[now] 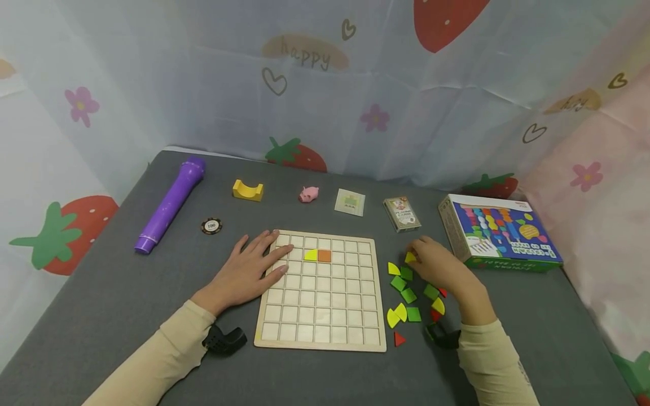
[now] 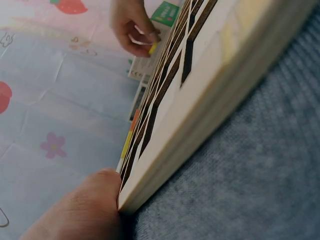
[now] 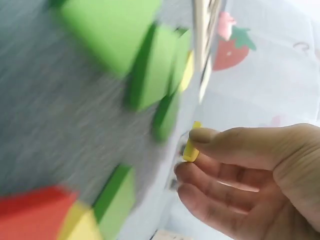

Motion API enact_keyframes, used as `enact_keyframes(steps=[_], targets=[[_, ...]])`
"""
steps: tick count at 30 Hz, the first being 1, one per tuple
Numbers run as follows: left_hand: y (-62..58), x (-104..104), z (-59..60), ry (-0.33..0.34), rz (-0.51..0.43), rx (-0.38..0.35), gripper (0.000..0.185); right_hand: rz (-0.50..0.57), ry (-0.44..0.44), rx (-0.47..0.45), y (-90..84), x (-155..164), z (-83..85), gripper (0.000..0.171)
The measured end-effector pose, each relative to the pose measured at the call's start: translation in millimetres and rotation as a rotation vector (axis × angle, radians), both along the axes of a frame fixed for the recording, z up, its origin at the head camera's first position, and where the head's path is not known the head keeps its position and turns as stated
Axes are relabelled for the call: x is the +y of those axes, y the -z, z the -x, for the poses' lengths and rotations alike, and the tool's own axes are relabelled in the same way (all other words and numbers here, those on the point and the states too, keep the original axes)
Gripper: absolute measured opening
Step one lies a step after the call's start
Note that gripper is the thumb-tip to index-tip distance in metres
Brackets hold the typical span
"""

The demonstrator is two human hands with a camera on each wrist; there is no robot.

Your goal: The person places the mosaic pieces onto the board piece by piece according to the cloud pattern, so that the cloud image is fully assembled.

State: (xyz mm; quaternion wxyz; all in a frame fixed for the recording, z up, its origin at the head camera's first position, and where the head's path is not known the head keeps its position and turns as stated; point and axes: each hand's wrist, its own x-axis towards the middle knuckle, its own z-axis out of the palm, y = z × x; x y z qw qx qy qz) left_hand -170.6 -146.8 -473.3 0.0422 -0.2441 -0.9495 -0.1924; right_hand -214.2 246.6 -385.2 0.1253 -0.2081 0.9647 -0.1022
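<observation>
A: Yellow piece (image 1: 409,257), right of centre in the head view, is pinched in the right hand (image 1: 440,269).

B: And the wooden grid board (image 1: 321,316)?

A: Mid-frame, two cells filled: yellow quarter (image 1: 311,255), orange square (image 1: 324,256). The rest look empty. The left hand (image 1: 249,273) lies flat, fingers straight, on its upper-left corner.

B: Much seems left, then; loose pieces (image 1: 408,295) wait beside it.

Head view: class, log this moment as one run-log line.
left hand: flat on grid board | right hand: pinches yellow piece | board: yellow and orange pieces placed
</observation>
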Motion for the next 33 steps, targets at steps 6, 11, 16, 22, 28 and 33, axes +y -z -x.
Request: enact_keyframes(steps=[6,11,16,22,28,33], targets=[[-0.1,1,-1.3,-0.022,-0.019,-0.031,0.064,0.042,-0.061,0.002,-4.5,-22,3.1,0.029],[0.2,0,-1.5,-0.041,-0.022,-0.045,0.071,0.079,-0.105,-0.011,-10.5,-46,4.1,0.028],[2.7,0,-0.8,-0.041,-0.025,-0.028,0.069,0.09,-0.184,0.004,-9.4,-66,4.9,0.03],[2.0,0,-0.6,-0.041,-0.021,-0.036,0.068,0.098,-0.226,-0.043,-1.7,-90,3.1,0.028],[0.1,0,-0.4,-0.034,-0.027,-0.044,0.068,0.092,-0.228,-0.056,9.2,-102,4.6,0.028],[0.3,-1,0.2,-0.035,-0.025,-0.052,0.069,0.108,-0.238,-0.046,11.9,-106,6.1,0.027]])
